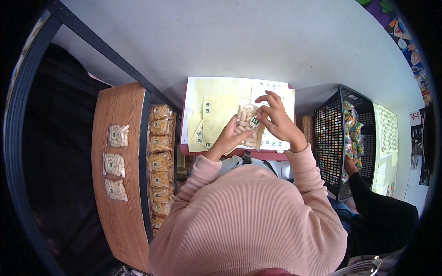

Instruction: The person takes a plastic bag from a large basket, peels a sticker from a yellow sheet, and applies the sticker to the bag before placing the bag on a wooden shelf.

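Observation:
My left hand (228,139) grips a clear plastic bag of pale stick-shaped snacks (246,132) by its left side and lower edge, above the small table. On the bag's upper front is a round sticker (255,121) with green lettering. The thumb and index finger of my right hand (274,119) touch the bag beside the sticker, the other fingers raised; whether they pinch anything I cannot tell. Under the hands, yellowish sticker backing sheets (221,119) and a white sticker sheet (274,144) lie on a white board (197,84) on the red table (184,149).
At left, several bags of pale snacks (118,136) lie on a wooden surface (133,210), beside a row of bagged yellow snacks (159,162). At right stands a black plastic crate (328,148) of colourful packets (355,136); a co-worker's hand (351,167) reaches into it. A dark metal frame (103,48) crosses upper left.

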A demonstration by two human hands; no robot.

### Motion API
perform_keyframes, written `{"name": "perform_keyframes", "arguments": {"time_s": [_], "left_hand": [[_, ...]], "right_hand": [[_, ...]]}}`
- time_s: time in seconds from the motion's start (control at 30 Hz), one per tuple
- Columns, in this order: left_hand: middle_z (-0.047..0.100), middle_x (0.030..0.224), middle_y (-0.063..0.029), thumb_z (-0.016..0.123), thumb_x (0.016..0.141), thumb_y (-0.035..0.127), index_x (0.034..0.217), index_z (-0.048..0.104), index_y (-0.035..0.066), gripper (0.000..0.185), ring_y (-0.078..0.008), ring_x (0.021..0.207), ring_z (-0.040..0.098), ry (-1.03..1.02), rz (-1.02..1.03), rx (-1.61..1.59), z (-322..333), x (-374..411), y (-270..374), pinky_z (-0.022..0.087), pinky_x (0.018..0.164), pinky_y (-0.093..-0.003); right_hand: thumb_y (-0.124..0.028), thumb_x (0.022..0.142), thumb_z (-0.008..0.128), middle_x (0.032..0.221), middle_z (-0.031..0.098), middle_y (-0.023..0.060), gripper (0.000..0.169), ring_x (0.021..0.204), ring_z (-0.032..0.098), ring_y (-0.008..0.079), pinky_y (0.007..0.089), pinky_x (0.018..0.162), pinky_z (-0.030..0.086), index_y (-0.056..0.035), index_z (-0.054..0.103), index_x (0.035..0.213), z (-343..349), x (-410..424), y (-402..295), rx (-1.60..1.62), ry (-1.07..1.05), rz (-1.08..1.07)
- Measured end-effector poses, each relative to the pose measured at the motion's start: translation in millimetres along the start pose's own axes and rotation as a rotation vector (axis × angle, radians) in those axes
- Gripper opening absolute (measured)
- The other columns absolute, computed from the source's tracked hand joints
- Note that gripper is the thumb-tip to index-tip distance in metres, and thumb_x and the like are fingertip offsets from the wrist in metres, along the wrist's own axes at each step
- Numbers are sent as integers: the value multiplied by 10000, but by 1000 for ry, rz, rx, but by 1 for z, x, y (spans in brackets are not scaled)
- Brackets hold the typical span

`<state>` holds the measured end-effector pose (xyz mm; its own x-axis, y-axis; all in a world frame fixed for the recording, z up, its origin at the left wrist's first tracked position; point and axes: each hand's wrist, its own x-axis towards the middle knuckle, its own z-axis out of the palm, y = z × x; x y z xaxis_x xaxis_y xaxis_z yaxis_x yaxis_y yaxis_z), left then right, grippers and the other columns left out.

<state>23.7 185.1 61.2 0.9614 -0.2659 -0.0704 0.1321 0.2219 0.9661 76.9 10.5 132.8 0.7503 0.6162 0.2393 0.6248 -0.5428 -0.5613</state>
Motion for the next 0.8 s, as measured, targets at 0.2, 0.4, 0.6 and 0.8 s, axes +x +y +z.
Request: {"name": "perform_keyframes", "arguments": {"time_s": [0.2,0.4,0.6,0.8], "left_hand": [[509,1039,-70,604,788,76,1194,355,-6,484,-112,907,534,-19,-54,55,-1,1,-2,456,767,-247],[513,1005,-60,582,803,60,1235,328,12,504,-103,888,543,-33,0,60,0,3,-4,464,734,-230],[519,998,-57,576,809,59,1248,318,19,510,-100,887,546,-47,-24,52,1,3,-5,469,725,-226],[503,1036,-62,586,806,68,1238,320,8,510,-105,908,539,-49,-9,94,1,3,-9,464,750,-233]], "right_hand": [[-174,803,509,1196,433,151,216,1248,170,427,510,1000,245,23,598,791,-1,6,1,8,-98,22],[-139,788,526,1211,432,140,175,1255,173,403,498,1006,237,21,592,762,0,9,6,-3,-126,11],[-125,783,534,1199,437,132,162,1258,183,384,478,1007,245,28,583,763,2,8,7,-35,-128,17],[-127,782,533,1167,452,141,168,1240,220,388,474,997,261,34,574,762,5,7,8,-78,-91,-12]]}}
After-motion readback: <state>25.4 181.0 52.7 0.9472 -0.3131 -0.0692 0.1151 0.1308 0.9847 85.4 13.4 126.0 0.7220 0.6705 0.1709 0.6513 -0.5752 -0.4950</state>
